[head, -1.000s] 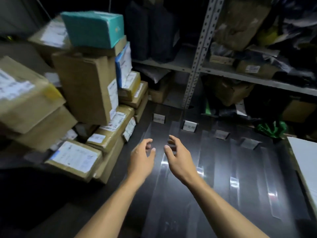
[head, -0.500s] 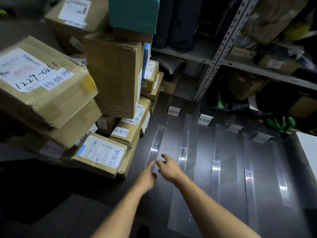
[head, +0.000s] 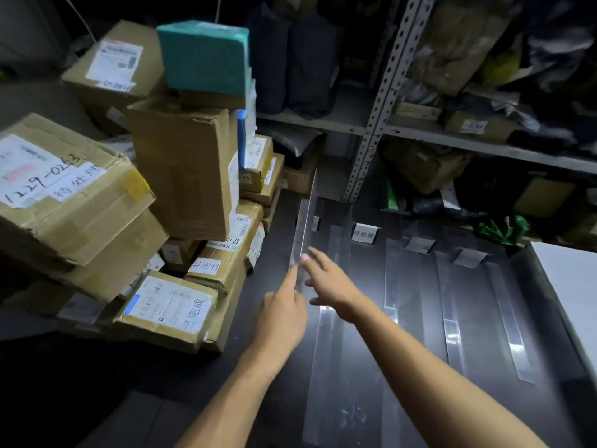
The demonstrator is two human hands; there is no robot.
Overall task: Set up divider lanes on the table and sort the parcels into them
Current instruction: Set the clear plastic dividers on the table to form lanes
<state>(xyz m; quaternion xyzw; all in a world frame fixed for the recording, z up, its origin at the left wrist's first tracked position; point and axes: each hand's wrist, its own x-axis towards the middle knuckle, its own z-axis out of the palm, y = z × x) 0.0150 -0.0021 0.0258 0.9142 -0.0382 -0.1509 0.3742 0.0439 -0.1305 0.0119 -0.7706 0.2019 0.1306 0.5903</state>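
Both hands (head: 284, 313) raise divider (head: 305, 221) (parcels (head: 181, 169) left).

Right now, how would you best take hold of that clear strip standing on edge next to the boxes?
Judging by its pose, pinch the clear divider strip by its thin faces near the close end, coming from the front where both hands are. It stands on edge, long and narrow, so a finger on each side, as the left hand and right hand show, should steady it.

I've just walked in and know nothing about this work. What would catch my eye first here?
A leaning heap of cardboard parcels fills the left, with a teal box perched on top. At centre, the left hand and right hand raise a clear divider strip on edge above the dark table, where more strips lie flat.
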